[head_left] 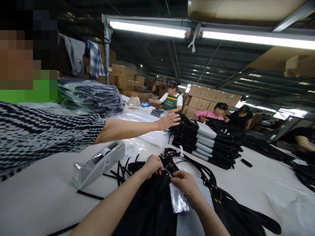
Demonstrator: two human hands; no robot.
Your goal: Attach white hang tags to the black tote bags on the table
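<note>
My left hand is closed, fingers curled on a black strap near a small metal ring. Just right of it, my right hand pinches the top of a shiny, silvery plastic packet, which hangs below the fingers. Both hands are over a black strapped article with a pale grey-white sheet beside its dark part. Black straps with buckles and yellow stitching lie to the right. What exactly sits between the fingertips is too small to make out.
Left stands a grey tape dispenser near loose black strips. Another person's arm reaches in from the left towards a stack of black articles. Plastic-wrapped bundles lie back left, and crumpled clear plastic at right. Several co-workers are beyond.
</note>
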